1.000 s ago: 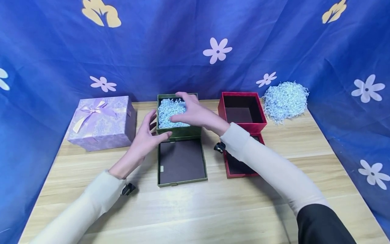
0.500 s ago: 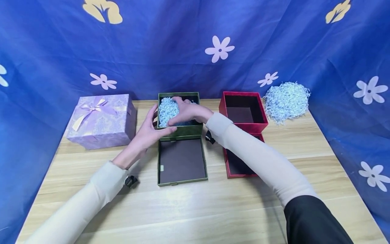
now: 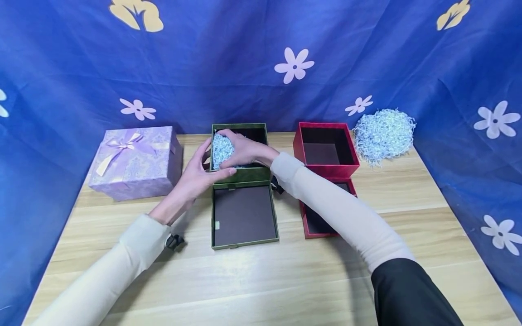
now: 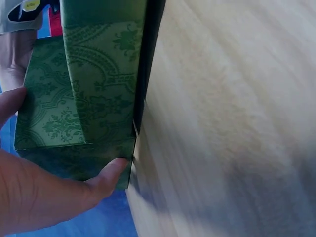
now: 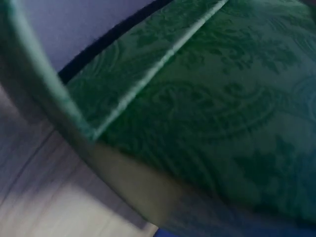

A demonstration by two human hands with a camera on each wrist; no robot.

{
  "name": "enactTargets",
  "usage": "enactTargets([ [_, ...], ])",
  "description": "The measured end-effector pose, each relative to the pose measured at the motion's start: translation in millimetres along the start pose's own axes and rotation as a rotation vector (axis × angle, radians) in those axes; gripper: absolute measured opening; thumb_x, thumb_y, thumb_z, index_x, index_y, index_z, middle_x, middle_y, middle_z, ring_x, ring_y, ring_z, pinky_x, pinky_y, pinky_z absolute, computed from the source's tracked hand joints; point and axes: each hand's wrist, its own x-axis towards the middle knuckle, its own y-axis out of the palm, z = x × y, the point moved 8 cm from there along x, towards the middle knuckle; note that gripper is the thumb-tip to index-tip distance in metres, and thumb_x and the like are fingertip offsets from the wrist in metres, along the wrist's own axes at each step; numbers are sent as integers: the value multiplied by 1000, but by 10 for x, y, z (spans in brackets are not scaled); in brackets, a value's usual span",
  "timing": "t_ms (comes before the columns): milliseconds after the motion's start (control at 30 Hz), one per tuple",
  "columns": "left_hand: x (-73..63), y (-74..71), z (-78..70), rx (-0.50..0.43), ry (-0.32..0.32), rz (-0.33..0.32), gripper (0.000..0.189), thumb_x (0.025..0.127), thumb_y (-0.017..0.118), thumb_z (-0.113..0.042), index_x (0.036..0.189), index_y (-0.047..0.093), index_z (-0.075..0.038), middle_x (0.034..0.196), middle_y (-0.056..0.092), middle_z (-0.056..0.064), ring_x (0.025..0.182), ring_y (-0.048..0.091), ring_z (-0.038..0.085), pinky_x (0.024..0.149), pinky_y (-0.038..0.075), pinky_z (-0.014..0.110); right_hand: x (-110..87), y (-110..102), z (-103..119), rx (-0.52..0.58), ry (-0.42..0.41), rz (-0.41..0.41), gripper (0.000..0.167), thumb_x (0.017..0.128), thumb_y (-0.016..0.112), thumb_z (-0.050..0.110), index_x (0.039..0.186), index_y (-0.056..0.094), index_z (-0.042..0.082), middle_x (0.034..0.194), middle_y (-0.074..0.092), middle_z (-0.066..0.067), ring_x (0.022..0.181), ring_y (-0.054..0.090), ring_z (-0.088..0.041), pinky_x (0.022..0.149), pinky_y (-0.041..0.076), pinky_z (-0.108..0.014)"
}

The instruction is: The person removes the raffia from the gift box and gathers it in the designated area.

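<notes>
In the head view, an open green box at the back centre holds pale blue shredded paper, bunched at its left end. My right hand reaches into the box, thumb and fingers curled round the shredded paper; other fingertips are hidden. My left hand grips the box's left side, thumb along the front rim. The left wrist view shows a fingertip pressed on the patterned green wall. Directly in front of the box lies its green lid, inside up. Mostly green wall fills the right wrist view.
A lilac gift box with a ribbon bow stands on the left. To the right are an open red box and a red lid, partly under the right sleeve. A heap of blue shredded paper lies at the back right.
My right hand has moved left and down into the green box, bunching the shredded paper against the left end and baring the dark right part. My left thumb has come onto the front rim.
</notes>
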Motion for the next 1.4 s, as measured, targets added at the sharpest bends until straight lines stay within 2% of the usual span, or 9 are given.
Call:
enactTargets([
  [200,-20,-32,16,31,-57,-19,117,91,92,-29,177,13,-29,175,29,11,158,29,31,126,31,55,54,13,-16,69,-6,-19,82,90,79,-4,160,38,7,134,56,-12,107,57,-23,88,51,-28],
  [333,-1,-20,24,46,-74,-16,120,91,93,-30,177,10,-29,178,23,11,161,22,30,126,28,56,52,-52,-56,61,32,-79,74,92,79,-6,156,46,8,133,59,-12,105,57,-23,87,50,-28],
  [600,26,9,31,36,-107,35,119,93,90,-28,177,6,-28,179,16,10,161,21,32,125,30,57,-43,-148,-50,-21,117,-158,71,95,78,-5,157,52,19,150,57,-5,110,55,-23,84,48,-29],
  [767,-1,-5,38,80,-148,49,121,94,90,-35,177,3,-27,181,7,5,164,7,29,129,18,58,-128,-235,36,-29,81,-191,72,95,77,-6,157,52,19,159,52,-7,94,55,-24,75,48,-29],
  [833,-18,-6,43,83,-163,52,122,94,89,-36,177,0,-24,181,7,7,164,8,30,129,17,58,-155,-276,76,-27,63,-204,73,95,77,-7,159,51,17,162,50,-8,92,54,-22,74,48,-28],
  [933,-48,5,49,59,-176,55,120,96,87,-34,177,-1,-20,180,11,14,162,17,36,128,23,56,-189,-338,124,-15,43,-215,75,95,77,-7,161,49,15,164,48,-11,96,55,-25,76,48,-29],
  [1000,-66,20,42,34,-174,57,119,97,87,-30,177,-1,-18,179,14,17,161,23,38,127,26,54,-220,-389,158,-13,21,-226,75,95,77,-8,161,49,13,166,46,-12,111,55,-23,84,47,-28],
  [1167,-124,27,27,17,-173,53,123,94,89,-25,177,-2,-19,179,15,18,160,24,39,127,27,55,-333,-550,229,10,-8,-260,74,95,78,-4,162,49,12,165,47,-11,129,50,-23,97,44,-31],
  [1400,-140,24,-62,-12,-106,19,122,94,89,-20,177,0,-30,178,14,18,158,26,44,125,28,61,-542,-781,358,188,-71,-301,72,95,74,-10,160,49,11,151,53,-14,125,52,-25,97,47,-32],
])
